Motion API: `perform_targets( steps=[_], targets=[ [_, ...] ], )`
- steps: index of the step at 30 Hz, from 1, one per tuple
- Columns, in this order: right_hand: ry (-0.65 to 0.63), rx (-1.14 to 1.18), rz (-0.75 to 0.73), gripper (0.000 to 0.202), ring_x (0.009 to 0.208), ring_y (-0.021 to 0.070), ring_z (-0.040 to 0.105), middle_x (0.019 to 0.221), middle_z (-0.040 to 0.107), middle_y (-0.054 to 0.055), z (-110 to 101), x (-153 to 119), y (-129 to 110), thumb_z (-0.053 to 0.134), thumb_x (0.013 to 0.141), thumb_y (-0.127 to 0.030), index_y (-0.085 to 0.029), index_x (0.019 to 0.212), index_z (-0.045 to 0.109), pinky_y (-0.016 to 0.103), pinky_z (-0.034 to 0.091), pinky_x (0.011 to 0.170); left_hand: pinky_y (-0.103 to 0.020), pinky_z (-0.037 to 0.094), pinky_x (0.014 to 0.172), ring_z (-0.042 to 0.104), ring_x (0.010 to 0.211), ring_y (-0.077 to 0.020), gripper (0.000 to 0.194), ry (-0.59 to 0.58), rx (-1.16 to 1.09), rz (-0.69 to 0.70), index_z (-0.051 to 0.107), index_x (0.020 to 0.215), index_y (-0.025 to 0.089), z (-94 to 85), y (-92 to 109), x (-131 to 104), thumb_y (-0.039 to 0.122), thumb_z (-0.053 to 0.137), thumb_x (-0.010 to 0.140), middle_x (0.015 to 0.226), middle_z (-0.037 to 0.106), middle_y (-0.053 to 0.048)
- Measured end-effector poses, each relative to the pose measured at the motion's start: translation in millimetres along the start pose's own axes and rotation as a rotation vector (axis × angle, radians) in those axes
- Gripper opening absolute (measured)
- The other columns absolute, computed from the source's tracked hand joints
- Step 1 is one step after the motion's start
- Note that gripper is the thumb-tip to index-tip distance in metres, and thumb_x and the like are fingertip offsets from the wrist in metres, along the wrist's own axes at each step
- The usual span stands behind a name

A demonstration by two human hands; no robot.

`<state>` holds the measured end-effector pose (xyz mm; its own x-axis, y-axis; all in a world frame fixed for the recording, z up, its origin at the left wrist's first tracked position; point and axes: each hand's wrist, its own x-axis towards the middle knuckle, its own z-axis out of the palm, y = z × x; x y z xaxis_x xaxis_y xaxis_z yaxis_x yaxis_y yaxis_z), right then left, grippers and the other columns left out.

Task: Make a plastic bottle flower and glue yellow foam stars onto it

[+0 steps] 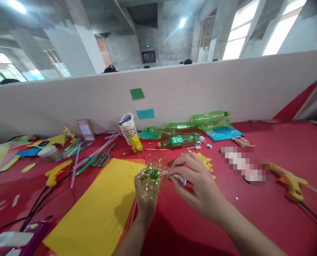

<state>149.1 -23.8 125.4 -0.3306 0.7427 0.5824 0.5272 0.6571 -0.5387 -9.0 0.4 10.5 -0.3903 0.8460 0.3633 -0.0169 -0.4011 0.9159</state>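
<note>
Our right hand (198, 179) pinches a thin piece (164, 173) beside the cut bottle (153, 174), which our left hand (147, 193) grips over the red table (179, 233), near the yellow paper (94, 208). Pulling too hard could crease or tear its fine strips; a loose grip might let it twist.

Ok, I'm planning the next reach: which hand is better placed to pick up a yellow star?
Right, I'd judge: the right hand is nearer the yellow stars, while the left hand is occupied holding the green bottle piece.
</note>
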Motion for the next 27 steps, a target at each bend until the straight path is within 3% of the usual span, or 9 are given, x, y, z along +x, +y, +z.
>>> perform_targets(
  steps=[9,12,19,23,27],
  targets=[
    [-0.012,-0.180,0.068,0.008,0.083,0.0223,0.047,0.086,0.056,0.006,19,-3,-3,0.055,0.085,-0.023,-0.020,0.087,0.062,0.039,0.039,0.076,-0.031,0.052,0.076,0.062,0.086,-0.0176,0.032,-0.080,-0.055,-0.017,0.049,0.097,0.023,-0.3,7,-2,0.023,0.069,0.072,0.100,0.060,-0.004],
    [-0.020,-0.205,0.081,0.007,0.084,0.0231,0.047,0.086,0.057,0.006,21,-4,-5,0.055,0.083,-0.019,-0.020,0.086,0.061,0.040,0.038,0.076,-0.032,0.051,0.078,0.061,0.089,-0.0187,0.034,-0.088,-0.043,-0.031,0.049,0.101,0.024,-0.5,5,-3,0.021,0.068,0.073,0.102,0.059,-0.006],
    [-0.030,-0.050,0.095,0.017,0.083,0.0189,0.049,0.086,0.058,0.003,20,-5,-3,0.049,0.082,-0.007,-0.019,0.085,0.060,0.035,0.039,0.078,-0.033,0.052,0.079,0.062,0.088,-0.0179,0.042,-0.005,-0.105,-0.029,0.047,0.094,0.023,0.7,-6,2,0.021,0.076,0.063,0.100,0.060,-0.003],
    [-0.051,0.069,0.149,0.017,0.083,0.0173,0.053,0.085,0.061,0.001,21,-4,-3,0.049,0.083,-0.007,-0.021,0.085,0.059,0.033,0.041,0.079,-0.032,0.052,0.079,0.064,0.091,-0.0181,0.042,0.003,-0.077,-0.129,0.047,0.094,0.023,-1.7,-1,1,0.020,0.076,0.063,0.107,0.061,-0.004],
    [0.021,0.067,0.185,0.018,0.087,0.0175,0.056,0.092,0.063,0.002,9,-2,2,0.047,0.086,-0.011,-0.023,0.096,0.057,0.030,0.043,0.078,-0.033,0.052,0.083,0.064,0.096,-0.0189,0.045,0.011,-0.196,-0.223,0.049,0.099,0.026,-5.9,-7,-1,0.023,0.077,0.063,0.113,0.060,-0.004]
  ],
)
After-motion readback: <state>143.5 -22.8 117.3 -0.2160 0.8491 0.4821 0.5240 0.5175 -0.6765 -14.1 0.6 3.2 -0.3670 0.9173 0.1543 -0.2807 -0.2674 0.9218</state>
